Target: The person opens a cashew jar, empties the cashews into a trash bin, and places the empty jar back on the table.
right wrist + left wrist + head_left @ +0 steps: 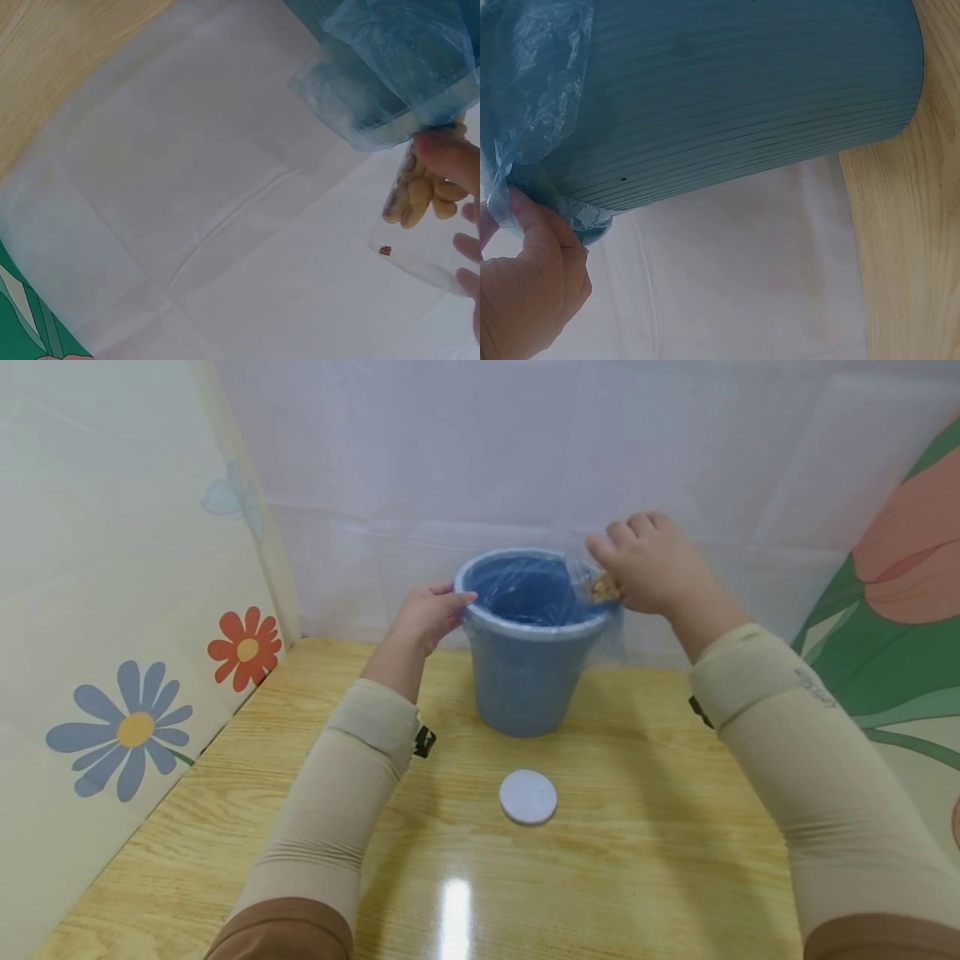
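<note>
A blue trash bin stands upright on the table, lined with a thin translucent blue bin liner folded over its rim. At the bin's left edge, my left hand pinches the liner, thumb on top of the rim. My right hand grips a clear container over the right side of the bin's mouth, tilted toward it. Tan nuts are gathered inside toward its mouth end, with a small brown bit near its base. The right thumb lies beside the loose liner edge.
A round white disc lies on the wood-grain table in front of the bin. A pale sheet hangs close behind the bin. Flower-printed panels flank the table on the left and right.
</note>
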Motion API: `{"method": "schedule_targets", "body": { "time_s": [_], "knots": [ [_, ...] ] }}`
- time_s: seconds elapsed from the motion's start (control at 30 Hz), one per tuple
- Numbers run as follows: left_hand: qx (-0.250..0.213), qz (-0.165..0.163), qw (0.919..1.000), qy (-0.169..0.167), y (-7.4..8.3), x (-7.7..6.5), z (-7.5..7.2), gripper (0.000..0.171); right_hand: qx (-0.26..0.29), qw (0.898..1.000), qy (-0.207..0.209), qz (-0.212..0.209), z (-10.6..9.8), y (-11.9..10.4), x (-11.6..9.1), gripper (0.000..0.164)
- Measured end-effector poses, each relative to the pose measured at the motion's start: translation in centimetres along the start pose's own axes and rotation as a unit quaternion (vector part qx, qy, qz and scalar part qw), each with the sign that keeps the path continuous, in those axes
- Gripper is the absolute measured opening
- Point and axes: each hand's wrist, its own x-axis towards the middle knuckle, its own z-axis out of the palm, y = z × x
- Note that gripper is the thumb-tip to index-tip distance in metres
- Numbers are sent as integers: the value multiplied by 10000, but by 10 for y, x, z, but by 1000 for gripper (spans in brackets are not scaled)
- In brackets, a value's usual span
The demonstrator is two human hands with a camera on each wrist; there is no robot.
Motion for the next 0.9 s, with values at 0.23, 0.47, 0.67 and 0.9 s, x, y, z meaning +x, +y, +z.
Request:
{"method": "schedule_targets", "body": {
  "time_s": [0.23,0.47,0.67,0.9],
  "knots": [
    [52,-36,10000,-7,0,0,0,51,-97,9993,326,-166,4,-1,-1,69],
    [29,-39,10000,-9,1,1,-1,51,32,9993,371,-77,4,-1,-1,72],
    [-10,-38,10000,5,1,1,-1,51,25,9993,369,-23,5,-1,-1,73],
    [-25,-13,10000,14,0,1,-1,50,-37,9995,314,-4,5,-1,-2,76]
  ]
}}
